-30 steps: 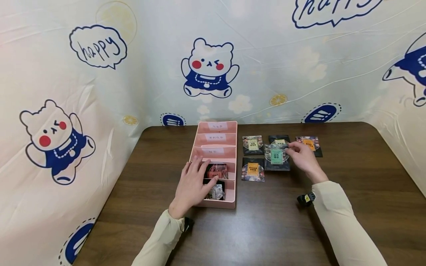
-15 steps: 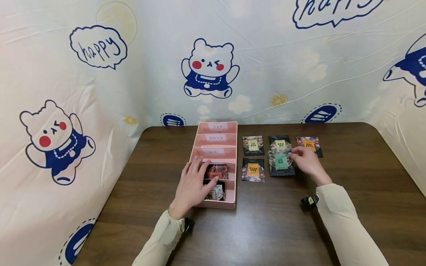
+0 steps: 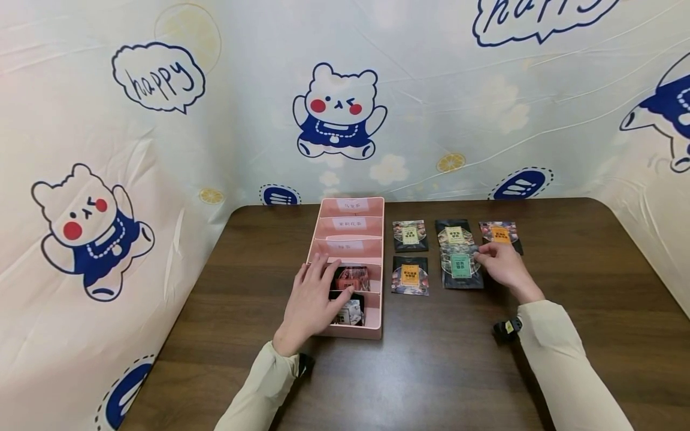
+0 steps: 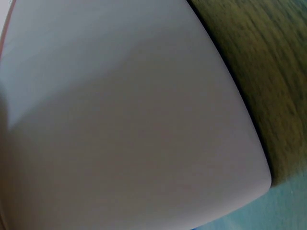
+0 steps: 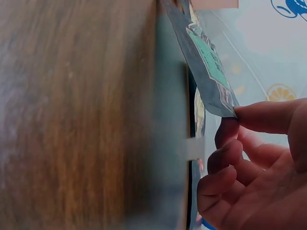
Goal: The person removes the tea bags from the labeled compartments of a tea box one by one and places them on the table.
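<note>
My right hand point(image 3: 505, 268) pinches the upper right corner of a dark tea sachet with a green label point(image 3: 460, 267). In the right wrist view this sachet point(image 5: 208, 62) tilts, its corner between thumb and forefinger. It overlaps the lower part of a sachet with a yellow-green label point(image 3: 454, 232). My left hand point(image 3: 307, 302) rests over the left side of a pink divided box point(image 3: 353, 331), fingers extended and thumb over the front compartments. Beneath it, a red sachet point(image 3: 353, 278) and a white-and-black sachet point(image 3: 350, 311) sit in the two nearest compartments. The box's pale wall point(image 4: 144, 120) fills the left wrist view.
Right of the box lie a sachet with a yellow-green label point(image 3: 410, 235) and an orange-labelled one point(image 3: 410, 275). Another orange-labelled sachet point(image 3: 501, 232) lies beyond the right hand, over a dark one. Paper labels point(image 3: 351, 205) mark the rear compartments. A printed curtain point(image 3: 420, 108) stands behind the table.
My right hand has moved the green-labelled sachet right and toward me, uncovering more of the yellow-green-labelled sachet behind it. The left hand and box have stayed in place.
</note>
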Tool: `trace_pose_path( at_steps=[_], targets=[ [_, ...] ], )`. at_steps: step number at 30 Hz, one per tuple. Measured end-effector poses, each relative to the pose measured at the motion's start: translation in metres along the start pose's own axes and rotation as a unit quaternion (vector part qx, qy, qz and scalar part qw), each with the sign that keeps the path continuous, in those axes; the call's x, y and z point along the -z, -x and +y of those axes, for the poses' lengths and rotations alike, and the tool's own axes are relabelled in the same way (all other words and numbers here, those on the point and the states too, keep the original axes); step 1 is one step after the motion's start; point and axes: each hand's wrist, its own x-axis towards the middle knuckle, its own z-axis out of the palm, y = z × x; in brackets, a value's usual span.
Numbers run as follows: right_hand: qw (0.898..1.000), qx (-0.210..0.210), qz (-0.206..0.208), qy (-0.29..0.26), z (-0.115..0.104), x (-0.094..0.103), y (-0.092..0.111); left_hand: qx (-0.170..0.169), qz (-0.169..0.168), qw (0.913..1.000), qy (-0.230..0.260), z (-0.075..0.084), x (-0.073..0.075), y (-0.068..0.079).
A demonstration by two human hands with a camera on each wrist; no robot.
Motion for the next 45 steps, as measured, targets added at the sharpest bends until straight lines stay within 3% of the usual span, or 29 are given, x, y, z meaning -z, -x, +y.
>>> trace_pose_path(
  at_steps=[18, 45],
  targets=[
    [0.995, -0.025, -0.064, 0.066, 0.0054, -0.0002, 0.0028, -0.003, 0.002, 1.0000, 0.000, -0.0007, -0.0002, 0.0006],
    [0.994, -0.040, -0.067, 0.079, 0.0079, -0.0013, 0.0061, -0.001, -0.003, 1.0000, -0.003, -0.0011, -0.0007, 0.0001]
  ],
)
